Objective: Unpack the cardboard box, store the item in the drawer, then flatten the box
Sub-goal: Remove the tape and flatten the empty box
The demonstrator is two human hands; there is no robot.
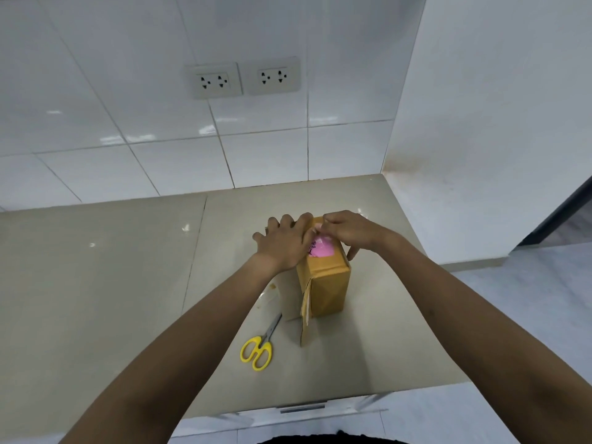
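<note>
A small brown cardboard box (326, 290) stands on the grey counter (128, 283) with a pink label (322, 248) on its top. A flap on its near left side hangs loose. My left hand (285, 241) lies flat on the box's top left, fingers spread, pressing it down. Over the far end of the top, my right hand (349, 232) has its fingertips pinched together at the label or tape; what they grip is hidden. The box's contents are not visible.
Yellow-handled scissors (259, 347) lie shut on the counter just left of the box's near end. A drawer handle (302, 408) shows under the counter's front edge. Two wall sockets (243, 78) sit on the tiled wall behind. A white wall bounds the counter's right side.
</note>
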